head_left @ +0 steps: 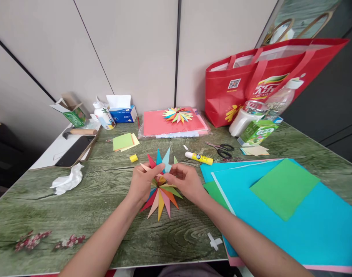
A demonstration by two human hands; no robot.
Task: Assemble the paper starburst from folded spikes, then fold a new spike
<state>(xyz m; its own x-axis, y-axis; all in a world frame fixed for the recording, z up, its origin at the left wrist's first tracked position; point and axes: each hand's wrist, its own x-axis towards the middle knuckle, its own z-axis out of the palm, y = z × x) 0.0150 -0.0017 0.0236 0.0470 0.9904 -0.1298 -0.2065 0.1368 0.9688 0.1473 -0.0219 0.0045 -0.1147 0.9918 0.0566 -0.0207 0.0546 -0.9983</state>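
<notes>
A many-pointed folded paper star [160, 204] in red, blue, yellow, pink, orange and green spans the space between my hands. My left hand [144, 181] grips its upper left side, thumb pressed near the red and blue points. On the upper right, my right hand [187, 181] pinches the star by the light blue point, fingers closed. Both hands cover part of its middle. Just beyond them lie a yellow glue stick [199, 158] and its loose yellow cap [133, 158].
A second paper star [177, 115] rests on a red paper pack [153, 123]. Scissors [223, 150] lie right of centre. Large blue sheets [279, 200] with a green square [285, 188] cover the right. A red bag [222, 88] stands behind; a crumpled tissue [68, 179] lies left.
</notes>
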